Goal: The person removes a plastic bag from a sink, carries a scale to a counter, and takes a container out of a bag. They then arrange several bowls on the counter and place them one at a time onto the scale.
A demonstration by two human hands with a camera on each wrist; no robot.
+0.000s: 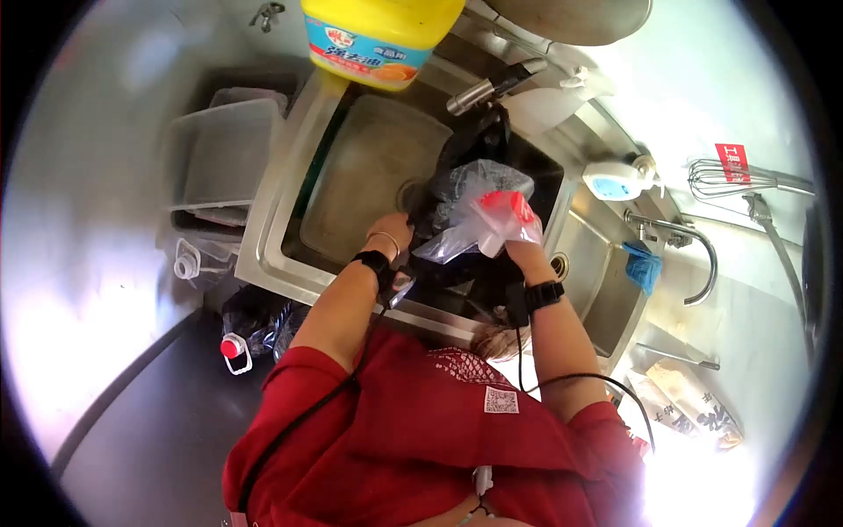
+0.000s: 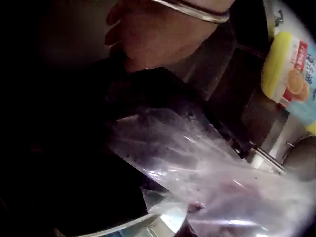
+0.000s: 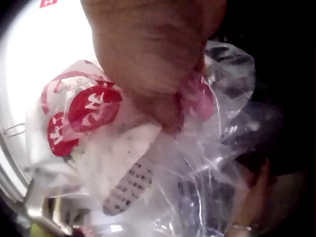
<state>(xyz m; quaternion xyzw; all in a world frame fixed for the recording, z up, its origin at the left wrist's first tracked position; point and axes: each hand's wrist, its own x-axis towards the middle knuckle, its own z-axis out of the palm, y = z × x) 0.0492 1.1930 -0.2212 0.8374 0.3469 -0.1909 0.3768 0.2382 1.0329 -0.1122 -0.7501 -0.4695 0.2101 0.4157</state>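
Observation:
In the head view, my right hand [image 1: 525,253] grips the bunched part of a clear plastic bag [image 1: 467,230] with red and white printing. The right wrist view shows the fingers pressed into its crumpled film, near a strip of small dark print. My left hand [image 1: 392,231] is at the left edge of a black plastic bag [image 1: 486,140] in the sink. Its fingers curl down in the left wrist view and pinch the dark plastic, though shadow hides the tips. The clear bag hangs over the black one, between both hands.
A metal sink [image 1: 255,255] surrounds the work, with a grey tub [image 1: 378,149] in its left part. A yellow detergent jug [image 1: 378,26] stands at the back. Right of it are a faucet [image 1: 474,95], a white pump bottle [image 1: 615,182] and a whisk [image 1: 733,178]. Plastic containers [image 1: 224,149] sit left.

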